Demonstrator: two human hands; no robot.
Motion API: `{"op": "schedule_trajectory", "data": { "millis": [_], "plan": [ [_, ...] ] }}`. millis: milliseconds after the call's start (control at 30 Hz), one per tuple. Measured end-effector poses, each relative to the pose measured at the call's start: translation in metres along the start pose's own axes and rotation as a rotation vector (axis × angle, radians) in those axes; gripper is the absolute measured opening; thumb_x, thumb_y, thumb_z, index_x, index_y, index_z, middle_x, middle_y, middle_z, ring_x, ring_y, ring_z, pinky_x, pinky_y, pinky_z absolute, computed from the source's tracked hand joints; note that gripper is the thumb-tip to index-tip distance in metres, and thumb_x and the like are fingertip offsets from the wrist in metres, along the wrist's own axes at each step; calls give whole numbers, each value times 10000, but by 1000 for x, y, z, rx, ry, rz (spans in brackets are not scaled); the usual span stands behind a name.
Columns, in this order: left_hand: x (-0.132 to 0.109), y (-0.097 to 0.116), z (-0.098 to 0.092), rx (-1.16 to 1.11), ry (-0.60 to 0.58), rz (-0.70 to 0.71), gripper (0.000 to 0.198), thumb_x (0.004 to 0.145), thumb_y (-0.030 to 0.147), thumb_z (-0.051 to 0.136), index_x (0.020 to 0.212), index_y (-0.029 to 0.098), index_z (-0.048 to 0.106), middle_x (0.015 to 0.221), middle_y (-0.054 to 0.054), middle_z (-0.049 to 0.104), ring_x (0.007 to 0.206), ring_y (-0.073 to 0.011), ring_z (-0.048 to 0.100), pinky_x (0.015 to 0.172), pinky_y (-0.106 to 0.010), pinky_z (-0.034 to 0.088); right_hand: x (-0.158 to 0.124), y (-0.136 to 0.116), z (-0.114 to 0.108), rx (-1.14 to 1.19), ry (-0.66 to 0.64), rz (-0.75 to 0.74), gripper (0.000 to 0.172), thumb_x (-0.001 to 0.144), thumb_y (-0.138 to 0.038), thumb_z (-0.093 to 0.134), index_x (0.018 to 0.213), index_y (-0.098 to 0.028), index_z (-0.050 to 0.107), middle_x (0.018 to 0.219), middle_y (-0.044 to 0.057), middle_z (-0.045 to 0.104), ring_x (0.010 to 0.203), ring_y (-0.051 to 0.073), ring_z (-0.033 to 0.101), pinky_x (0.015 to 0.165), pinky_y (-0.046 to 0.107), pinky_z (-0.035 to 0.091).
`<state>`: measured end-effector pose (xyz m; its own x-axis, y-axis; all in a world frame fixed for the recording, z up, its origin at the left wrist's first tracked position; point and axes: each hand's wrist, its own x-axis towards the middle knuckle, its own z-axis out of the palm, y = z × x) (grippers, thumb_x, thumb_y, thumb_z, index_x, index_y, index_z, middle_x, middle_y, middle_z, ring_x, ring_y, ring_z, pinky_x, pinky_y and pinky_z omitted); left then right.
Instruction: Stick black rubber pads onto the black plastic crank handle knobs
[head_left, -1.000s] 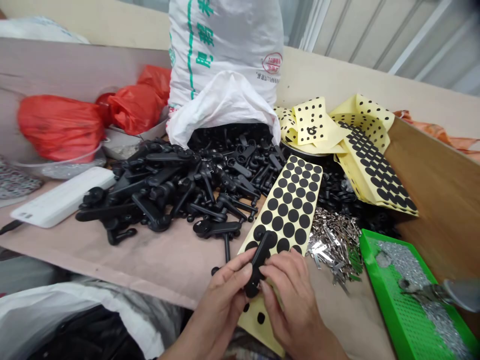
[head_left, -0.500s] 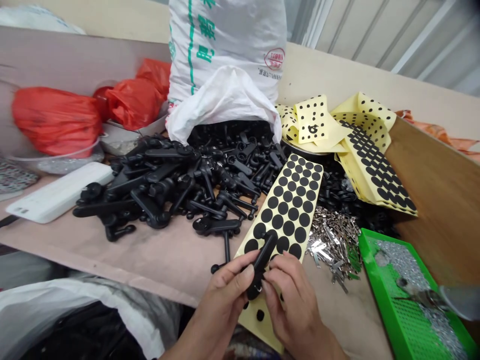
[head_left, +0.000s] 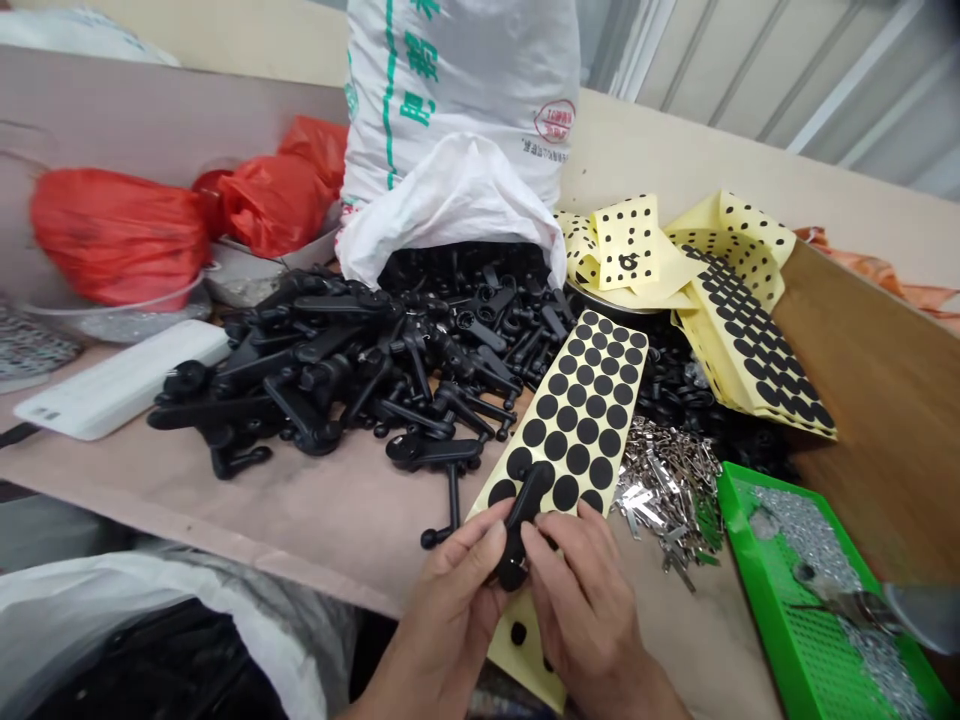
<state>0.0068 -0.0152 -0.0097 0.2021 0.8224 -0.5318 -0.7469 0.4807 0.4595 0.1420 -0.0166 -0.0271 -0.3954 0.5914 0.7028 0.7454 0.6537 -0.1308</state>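
Observation:
My left hand [head_left: 457, 590] grips a black plastic crank handle [head_left: 525, 510] between thumb and fingers. The crank's knob end points away from me, and its rounded end lies towards me. From the other side, my right hand [head_left: 585, 580] presses its bent fingertips against the crank near that rounded end; what is under those fingertips is hidden. Beneath both hands lies a yellow backing sheet [head_left: 540, 440] with rows of round black stickers. One small black piece [head_left: 518, 633] sits on the bare near part of this sheet.
A pile of black cranks [head_left: 322, 360] spills from a white woven sack [head_left: 465, 90]. To the right lie metal clips [head_left: 667, 480] and a green tray [head_left: 780, 620] of small silvery parts, with a tool over it. An open bag [head_left: 187, 580] stands at lower left.
The crank has turned slightly in my left hand. My right fingers have shifted up and closer in along its side. The view has moved a little.

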Motion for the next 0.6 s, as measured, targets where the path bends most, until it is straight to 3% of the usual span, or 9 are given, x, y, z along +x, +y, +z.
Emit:
{"op": "schedule_trajectory", "data": {
  "millis": [200,600],
  "plan": [
    [-3,0,0,72,25,-19,402,613,268,818,987,173,708,877,-62,741,765,-173,665,753,-259,507,8,0,-9,90,-69,87,209,812,-33,488,972,-122,587,953,130,621,872,220,592,907,483,445],
    [2,-5,-6,27,21,-45,392,567,282,843,914,146,725,858,-77,730,734,-160,650,700,-250,513,10,-3,-11,-24,-101,-19,212,825,-11,428,940,-115,573,824,90,626,808,190,595,918,449,459]
  ]
}}
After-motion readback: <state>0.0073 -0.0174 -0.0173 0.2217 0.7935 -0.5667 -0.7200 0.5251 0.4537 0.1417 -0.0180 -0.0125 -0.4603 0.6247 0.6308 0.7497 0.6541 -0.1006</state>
